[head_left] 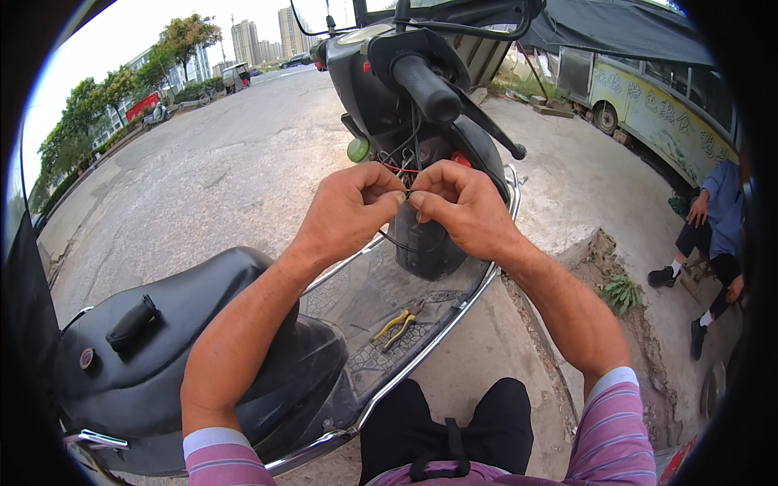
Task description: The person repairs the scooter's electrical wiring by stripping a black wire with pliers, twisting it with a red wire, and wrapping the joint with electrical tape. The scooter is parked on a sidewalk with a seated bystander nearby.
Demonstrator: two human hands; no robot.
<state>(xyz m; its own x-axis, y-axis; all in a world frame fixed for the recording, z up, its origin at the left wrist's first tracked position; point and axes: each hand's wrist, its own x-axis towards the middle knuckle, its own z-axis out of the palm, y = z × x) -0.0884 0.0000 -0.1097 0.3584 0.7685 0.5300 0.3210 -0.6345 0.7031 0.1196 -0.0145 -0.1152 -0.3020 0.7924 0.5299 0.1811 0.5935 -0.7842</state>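
Observation:
My left hand [344, 209] and my right hand [468, 212] meet in front of an electric scooter's front column, fingertips nearly touching. Each pinches thumb against forefinger on a thin dark wire [408, 195]; its exact ends are hidden by the fingers. Just above them, a red wire [395, 168] and several black cables come out below the handlebar. One black cable [412, 249] loops beneath my hands against the front panel. Pliers with yellow handles [395, 326] lie on the scooter's footboard [356, 312], below my hands.
On the black seat [203, 324] at left lie a dark pouch [131, 322] and a small roll of tape [87, 358]. The handlebar grip [429, 91] and brake lever [494, 125] project above my hands. A metal rail [421, 356] edges the footboard. Someone sits at far right [721, 219].

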